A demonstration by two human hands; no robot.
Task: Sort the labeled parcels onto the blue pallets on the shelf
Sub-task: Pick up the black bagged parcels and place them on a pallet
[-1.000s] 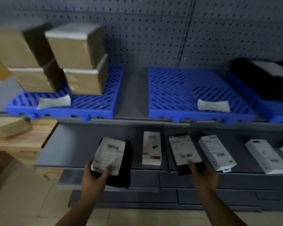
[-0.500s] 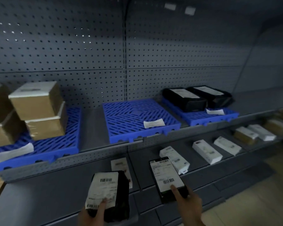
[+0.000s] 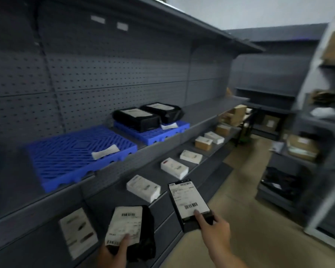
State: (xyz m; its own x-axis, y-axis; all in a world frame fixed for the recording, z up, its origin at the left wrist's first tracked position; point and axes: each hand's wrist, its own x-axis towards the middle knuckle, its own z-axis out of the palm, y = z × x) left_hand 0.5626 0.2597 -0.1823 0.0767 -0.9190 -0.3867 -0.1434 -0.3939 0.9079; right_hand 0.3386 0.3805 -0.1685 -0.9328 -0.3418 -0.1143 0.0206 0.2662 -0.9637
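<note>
My left hand (image 3: 112, 254) grips a soft black parcel (image 3: 141, 231) with a white barcode label, low in the view, thumb on the label. My right hand (image 3: 214, 229) holds a flat black parcel (image 3: 189, 205) with a white barcode label, thumb pressed on its near end. Both parcels hang in front of the lower grey shelf. On the shelf above lies a blue pallet (image 3: 66, 157) bearing only a white paper slip (image 3: 105, 151). Further right, a second blue pallet (image 3: 162, 134) carries two black labeled parcels (image 3: 137, 118).
Several white boxes (image 3: 143, 187) and brown boxes (image 3: 203, 143) lie along the lower shelf (image 3: 203, 159). A white label sheet (image 3: 77, 235) lies at its near end. Another grey rack (image 3: 306, 159) with cartons stands on the right across a beige floor aisle.
The view has swung right: the brown cartons on the left pallet have gone out of sight and the aisle shows. Both hands still hold their parcels, now carried further right along the shelf.
</note>
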